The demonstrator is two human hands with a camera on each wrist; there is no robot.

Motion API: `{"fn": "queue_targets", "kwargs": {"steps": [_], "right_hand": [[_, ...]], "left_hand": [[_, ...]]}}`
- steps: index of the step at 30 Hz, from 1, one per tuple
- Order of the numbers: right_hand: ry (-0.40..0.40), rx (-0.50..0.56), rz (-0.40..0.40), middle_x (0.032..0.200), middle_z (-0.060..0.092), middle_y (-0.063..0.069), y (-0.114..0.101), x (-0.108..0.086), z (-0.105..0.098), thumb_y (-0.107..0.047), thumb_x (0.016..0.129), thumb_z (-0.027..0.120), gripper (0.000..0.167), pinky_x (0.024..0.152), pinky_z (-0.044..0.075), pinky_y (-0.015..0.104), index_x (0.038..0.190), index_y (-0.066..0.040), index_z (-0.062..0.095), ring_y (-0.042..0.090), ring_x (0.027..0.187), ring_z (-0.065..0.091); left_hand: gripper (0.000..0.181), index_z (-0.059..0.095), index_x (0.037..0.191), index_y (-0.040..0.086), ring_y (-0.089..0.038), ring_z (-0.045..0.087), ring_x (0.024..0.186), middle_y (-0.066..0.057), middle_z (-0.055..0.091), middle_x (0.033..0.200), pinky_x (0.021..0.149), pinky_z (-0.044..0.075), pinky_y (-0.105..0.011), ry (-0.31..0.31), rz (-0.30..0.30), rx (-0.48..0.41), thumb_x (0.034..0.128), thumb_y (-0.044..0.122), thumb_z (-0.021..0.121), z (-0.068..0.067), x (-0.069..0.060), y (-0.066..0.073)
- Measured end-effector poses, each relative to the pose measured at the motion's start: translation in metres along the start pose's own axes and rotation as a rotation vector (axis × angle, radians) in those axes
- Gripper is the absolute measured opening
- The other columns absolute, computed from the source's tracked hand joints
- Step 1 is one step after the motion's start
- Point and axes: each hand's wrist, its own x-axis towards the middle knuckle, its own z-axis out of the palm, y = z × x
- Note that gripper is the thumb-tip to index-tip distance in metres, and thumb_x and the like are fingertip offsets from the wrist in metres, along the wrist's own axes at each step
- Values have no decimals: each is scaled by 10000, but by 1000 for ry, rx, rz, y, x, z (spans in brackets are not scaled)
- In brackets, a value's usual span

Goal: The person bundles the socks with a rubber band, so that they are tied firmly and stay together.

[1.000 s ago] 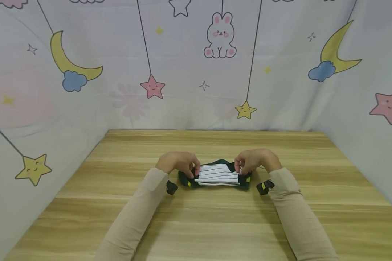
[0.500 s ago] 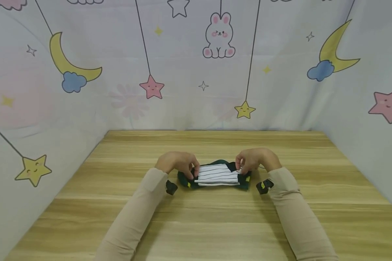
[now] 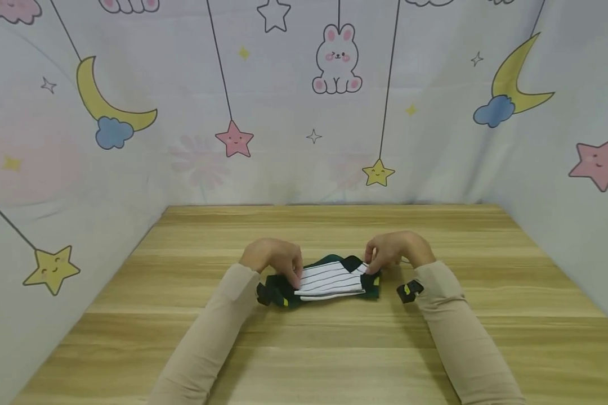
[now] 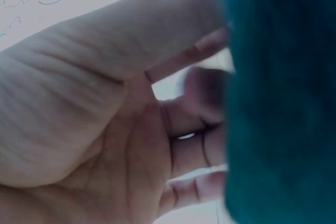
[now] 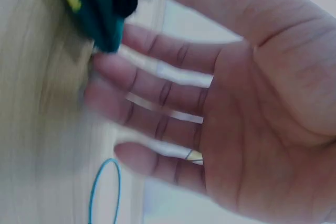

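A white sock (image 3: 331, 278) with thin dark stripes and black patches lies flat on a dark green sock (image 3: 277, 293) with yellow marks. At the left end, my left hand (image 3: 273, 259) holds the socks between thumb and fingers. My right hand (image 3: 395, 247) pinches their far right corner. Close to the left wrist camera, green cloth (image 4: 281, 98) hides the fingertips of that hand. In the right wrist view, the thumb and index finger meet at a green and black edge of cloth (image 5: 110, 19), while the other fingers stretch out apart from it.
Everything lies on a wood-grain table (image 3: 309, 349), with a printed curtain (image 3: 284, 101) behind it and at the sides. Small black cameras (image 3: 409, 291) sit at both wrists. A thin cord loop (image 5: 105, 187) shows near the right hand.
The socks have shifted a little left and nearer to me, their left end swinging closer. The left hand's fingers moved slightly with them; the right hand has hardly moved.
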Motion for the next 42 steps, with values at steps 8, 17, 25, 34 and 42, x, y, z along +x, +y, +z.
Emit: {"fn": "queue_targets", "kwargs": {"steps": [8,17,25,34,42], "right_hand": [[-15,-57,-38,1126,648,40,-4,3,3,-286,885,763,305,883,470,373,1116,-118,659,190,1035,573],[-30,-17,-81,852,592,-14,-3,8,9,-178,874,756,197,667,385,236,990,-60,648,106,767,489],[-36,-62,-184,826,557,-32,-5,6,9,-164,877,744,168,653,369,232,862,-103,588,98,753,473],[-2,-26,-222,851,520,-5,-7,12,9,-86,849,757,203,687,375,266,893,-77,559,131,789,463],[39,-66,-307,1008,621,35,-11,13,7,-63,854,734,210,835,457,328,959,-104,557,172,941,560]], "left_hand": [[259,782,714,147,-60,343,662,118,474,629,628,287,-248,-79,-32,78,880,347,774,0,-3,2],[319,768,735,96,-51,320,625,112,429,601,591,235,-233,-126,67,82,918,354,731,-3,0,2],[257,693,724,116,-39,388,601,110,487,638,551,290,-211,-48,219,22,925,270,737,-1,7,3],[146,702,822,139,-54,460,734,97,535,786,653,378,-213,34,335,73,920,239,743,-1,11,6],[61,731,913,218,-225,529,1174,-62,541,1298,973,454,-350,107,373,97,921,277,744,1,14,7]]}}
